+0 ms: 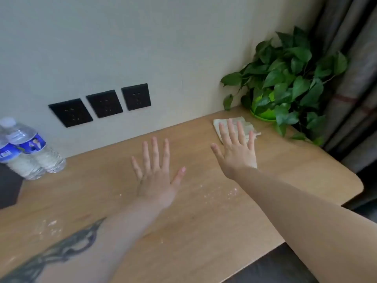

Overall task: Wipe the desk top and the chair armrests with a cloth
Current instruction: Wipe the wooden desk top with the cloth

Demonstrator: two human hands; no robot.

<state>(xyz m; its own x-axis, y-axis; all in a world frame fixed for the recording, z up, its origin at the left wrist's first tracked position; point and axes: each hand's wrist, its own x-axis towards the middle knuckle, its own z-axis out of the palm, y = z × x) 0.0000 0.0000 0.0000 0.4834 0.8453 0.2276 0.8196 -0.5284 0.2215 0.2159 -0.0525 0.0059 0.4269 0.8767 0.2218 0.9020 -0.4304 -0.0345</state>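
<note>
Clear water bottles [30,148] stand at the desk's [183,231] left back edge and a green pot [263,114] holds a leafy plant [289,78] in its right back corner, near the cloth [234,127] under the spread, flat right hand [236,148], while the left hand [156,172], fingers splayed, empty, is over the crumb-strewn wood below three black wall sockets [102,104]

Nothing in the view can be read as words or numbers. The two water bottles [30,148] standing at the left of the bench [204,221], against the wall, carry blue and white labels [30,142] with a small picture, but the print on them is too blurred and too small to make out, so no brand can be told. The three black wall sockets [104,104] show only their pin holes, with no marking that can be made out. The dark mark on the left forearm [67,248] is a pattern, not lettering.
</note>
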